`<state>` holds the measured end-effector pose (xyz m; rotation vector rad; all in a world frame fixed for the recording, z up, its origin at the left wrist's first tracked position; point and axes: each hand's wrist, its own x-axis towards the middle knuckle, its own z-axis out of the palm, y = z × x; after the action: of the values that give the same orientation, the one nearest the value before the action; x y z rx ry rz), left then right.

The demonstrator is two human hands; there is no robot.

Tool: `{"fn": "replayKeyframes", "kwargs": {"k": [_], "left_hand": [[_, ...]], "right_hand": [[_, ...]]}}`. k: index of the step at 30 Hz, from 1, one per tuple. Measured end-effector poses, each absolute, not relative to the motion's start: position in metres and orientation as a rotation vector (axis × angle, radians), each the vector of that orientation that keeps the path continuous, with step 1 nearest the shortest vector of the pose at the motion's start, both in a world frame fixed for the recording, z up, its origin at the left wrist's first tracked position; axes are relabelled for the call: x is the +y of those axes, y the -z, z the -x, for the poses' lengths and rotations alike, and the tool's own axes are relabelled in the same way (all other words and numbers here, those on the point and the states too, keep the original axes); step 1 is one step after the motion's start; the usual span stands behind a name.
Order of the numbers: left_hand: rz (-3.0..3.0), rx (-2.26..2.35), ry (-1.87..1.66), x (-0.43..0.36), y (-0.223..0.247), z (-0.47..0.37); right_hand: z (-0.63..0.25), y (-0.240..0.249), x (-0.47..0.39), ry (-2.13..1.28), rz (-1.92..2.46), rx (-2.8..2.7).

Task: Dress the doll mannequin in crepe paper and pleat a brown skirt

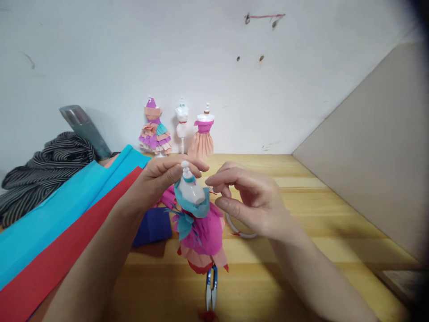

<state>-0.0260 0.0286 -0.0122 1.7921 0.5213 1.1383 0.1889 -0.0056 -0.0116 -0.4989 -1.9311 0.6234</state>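
Observation:
A small white dress form [192, 190] stands in front of me, dressed in crepe paper. It has a teal collar band [197, 209], a magenta overskirt [208, 235], peach and red layers below, and a teal bow [185, 226] at its side. My left hand [164, 176] is at its neck and shoulder, thumb on the near left side and fingers passing behind. Close to the other shoulder is my right hand [250, 197], fingers loosely curled with a gap between thumb and forefinger; nothing shows in it. Blue-handled thread snips [211, 288] lie at the skirt's foot.
Three more dress forms, a ruffled one [155, 127], a mostly bare one [182, 118] and one in a peach skirt [203, 134], stand by the wall. Blue paper [77, 201], red paper [73, 241], striped cloth [50, 170] and a bottle [85, 129] lie left. A white ring [246, 234] lies right.

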Motion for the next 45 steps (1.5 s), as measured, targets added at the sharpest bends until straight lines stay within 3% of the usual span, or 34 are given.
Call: {"fn": "replayKeyframes", "kwargs": {"k": [15,26,45], "left_hand": [[-1.767,0.464,-1.110,0.028,0.014,0.024],[-1.700,0.453,-1.095,0.029,0.017,0.023],[-1.667,0.499,-1.089,0.029,0.016,0.021]], "right_hand": [[-0.174,0.021,-0.007,0.228,0.488,-1.964],[-0.185,0.011,-0.003,-0.394,0.399,-2.049],[-0.185,0.015,0.007,-0.482,0.375,-2.016]]}}
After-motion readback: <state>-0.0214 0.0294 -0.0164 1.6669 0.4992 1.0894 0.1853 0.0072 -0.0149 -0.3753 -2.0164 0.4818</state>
